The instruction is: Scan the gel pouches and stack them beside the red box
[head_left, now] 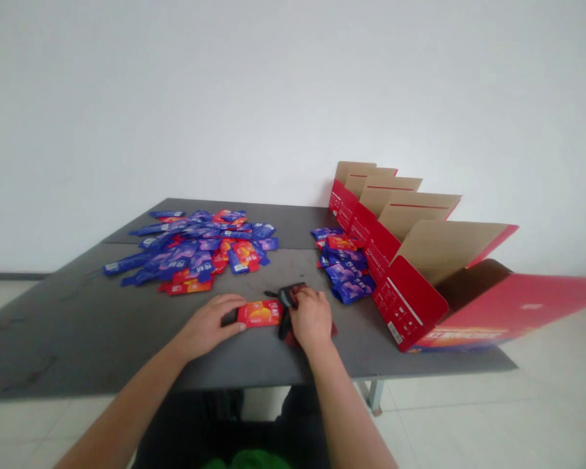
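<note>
we log the red packet (260,314) flat on the grey table (141,345), our left hand (215,326) pinching its left end between thumb and fingers. at its right end our right hand (312,319) curls over a black tool (286,299); whether it grips, we cannot tell. beyond the packet: mixed sachets (190,251) leftward, a smaller pile (346,270) rightward, open cartons (410,293) farther right.

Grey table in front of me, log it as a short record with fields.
Left hand: at the left end of a flat red packet with orange print
Right hand: curled over a black object
Larger pile: blue and red packets, left
Smaller pile: blue and red packets, beside boxes
Red cardboard boxes: open, in a row
</note>
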The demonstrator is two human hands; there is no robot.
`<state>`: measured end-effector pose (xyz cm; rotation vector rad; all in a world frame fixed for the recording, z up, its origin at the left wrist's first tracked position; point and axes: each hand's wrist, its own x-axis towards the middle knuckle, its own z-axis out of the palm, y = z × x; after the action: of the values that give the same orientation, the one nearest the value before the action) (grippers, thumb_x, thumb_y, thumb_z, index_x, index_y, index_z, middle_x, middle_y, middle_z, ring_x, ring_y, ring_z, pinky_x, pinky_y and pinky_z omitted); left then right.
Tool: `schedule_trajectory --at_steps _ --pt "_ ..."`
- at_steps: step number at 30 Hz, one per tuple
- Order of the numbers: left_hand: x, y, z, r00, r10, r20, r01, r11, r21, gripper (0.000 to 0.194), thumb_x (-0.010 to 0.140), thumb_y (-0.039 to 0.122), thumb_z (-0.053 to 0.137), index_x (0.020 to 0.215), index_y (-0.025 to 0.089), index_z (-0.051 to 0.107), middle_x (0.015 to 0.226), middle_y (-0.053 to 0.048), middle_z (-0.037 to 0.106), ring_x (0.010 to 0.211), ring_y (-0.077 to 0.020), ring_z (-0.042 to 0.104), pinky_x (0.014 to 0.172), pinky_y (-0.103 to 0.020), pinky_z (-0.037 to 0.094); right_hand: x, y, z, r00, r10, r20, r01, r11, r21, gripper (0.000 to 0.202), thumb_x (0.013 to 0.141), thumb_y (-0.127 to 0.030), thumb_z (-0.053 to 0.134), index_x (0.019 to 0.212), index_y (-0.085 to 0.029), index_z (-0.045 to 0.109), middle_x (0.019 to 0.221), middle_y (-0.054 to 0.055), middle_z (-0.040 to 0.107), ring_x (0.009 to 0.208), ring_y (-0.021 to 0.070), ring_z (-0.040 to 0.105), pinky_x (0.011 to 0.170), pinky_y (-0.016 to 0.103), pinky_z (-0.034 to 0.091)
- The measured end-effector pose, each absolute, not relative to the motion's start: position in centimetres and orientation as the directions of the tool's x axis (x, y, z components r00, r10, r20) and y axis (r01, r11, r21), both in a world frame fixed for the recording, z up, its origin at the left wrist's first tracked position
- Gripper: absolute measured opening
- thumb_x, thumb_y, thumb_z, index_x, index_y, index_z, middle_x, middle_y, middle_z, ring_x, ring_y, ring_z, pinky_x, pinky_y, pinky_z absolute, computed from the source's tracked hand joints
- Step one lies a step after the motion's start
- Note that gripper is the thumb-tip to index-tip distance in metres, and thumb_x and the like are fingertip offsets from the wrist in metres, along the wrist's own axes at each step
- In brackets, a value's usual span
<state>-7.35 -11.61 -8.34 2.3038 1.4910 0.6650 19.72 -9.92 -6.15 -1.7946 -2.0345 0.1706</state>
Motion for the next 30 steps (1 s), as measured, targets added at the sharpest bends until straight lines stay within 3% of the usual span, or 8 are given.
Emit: schedule_trajectory --at_steps 4,14,20,28,30 --pt "-7.5 -11.5 -8.4 0.334 0.924 0.188 0.783 -0.383 0.490 0.048 0.092 0.052 0.068 0.133 0.027 0.070 0.144 -0.009 0.065 0.131 -0.0312 0.061 0.115 -0.047 0.047 23.3 -10.3 -6.0 -0.015 0.974 0.227 0.946 0.087 -0.311 0.024 0.094 -0.020 0.061 0.112 -0.021 0.077 0.126 0.008 0.071 0.113 0.0258 0.056 0.095 0.034 0.041" --pt "-8.0 -11.4 -7.8 0.433 0.889 0.149 0.777 -0.452 0.439 0.055 0.089 0.050 0.072 0.138 0.026 0.067 0.146 -0.011 0.063 0.134 -0.0319 0.058 0.117 -0.046 0.045 23.1 -11.4 -6.6 0.016 0.962 0.274 0.928 0.088 -0.363 0.026 0.095 -0.022 0.060 0.115 -0.023 0.076 0.127 0.007 0.071 0.114 0.0263 0.055 0.096 0.034 0.041" --pt "-7.1 -10.7 -6.2 0.507 0.859 0.075 0.788 -0.497 0.363 0.053 0.088 0.054 0.072 0.131 0.024 0.072 0.143 -0.013 0.064 0.133 -0.0334 0.058 0.116 -0.045 0.044 23.2 -11.5 -6.7 0.026 0.962 0.272 0.928 0.077 -0.364 0.028 0.095 -0.023 0.059 0.118 -0.024 0.075 0.130 0.007 0.069 0.115 0.0262 0.054 0.094 0.035 0.041" --pt "-5.0 -9.6 -3.8 0.573 0.816 -0.082 0.789 -0.522 0.324 0.075 0.065 0.050 0.085 0.133 0.023 0.071 0.144 -0.017 0.064 0.131 -0.0407 0.059 0.112 -0.050 0.045 23.2 -11.6 -6.7 0.027 0.957 0.288 0.925 0.085 -0.370 0.027 0.097 -0.024 0.056 0.115 -0.022 0.075 0.127 0.007 0.071 0.114 0.0270 0.055 0.092 0.036 0.041" --pt "-5.3 -9.1 -3.9 0.560 0.827 -0.048 0.788 -0.514 0.339 0.070 0.056 0.051 0.088 0.121 0.026 0.077 0.134 -0.013 0.071 0.120 -0.0382 0.067 0.104 -0.045 0.051 23.2 -11.7 -6.6 0.028 0.958 0.286 0.923 0.085 -0.375 0.028 0.098 -0.025 0.055 0.116 -0.022 0.075 0.127 0.007 0.071 0.114 0.0270 0.055 0.092 0.036 0.041"
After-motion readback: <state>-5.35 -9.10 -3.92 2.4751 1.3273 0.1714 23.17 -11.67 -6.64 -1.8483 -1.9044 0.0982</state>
